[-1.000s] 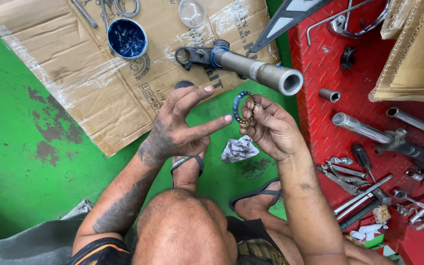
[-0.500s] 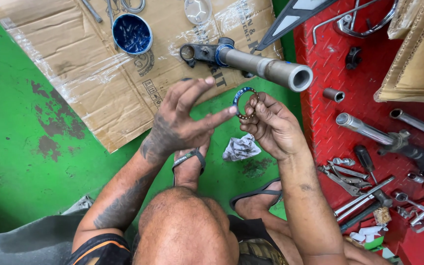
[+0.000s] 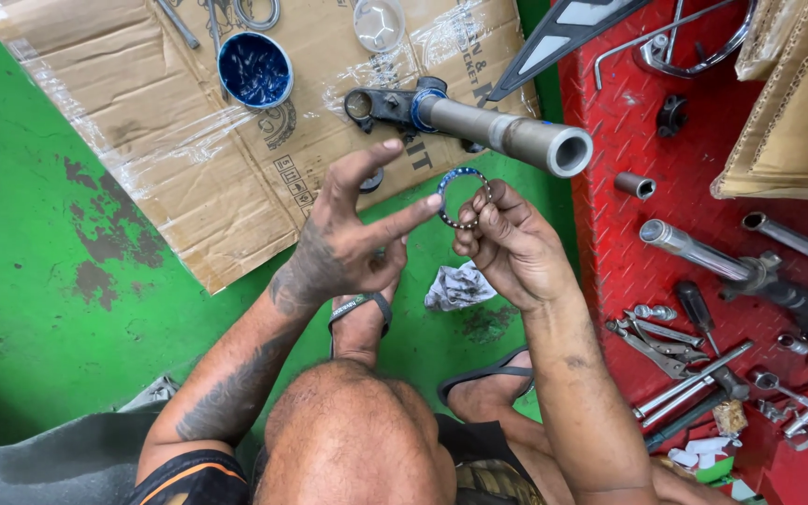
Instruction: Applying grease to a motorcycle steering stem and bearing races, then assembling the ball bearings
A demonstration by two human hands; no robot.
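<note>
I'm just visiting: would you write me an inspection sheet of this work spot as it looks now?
Surface: green floor, stained, with taped cardboard laid on it.
Job's things: bearing ring, blue-smeared, pinched in the right hand; left hand touches its rim with a fingertip.
Clutter: grease tub, metal tube with bracket, crumpled rag.
Grips: right hand shut on the ring; left hand open, fingers spread.
Cables: nothing seen.
Surroundings: red tray with wrenches and a screwdriver; sandalled feet below.
</note>
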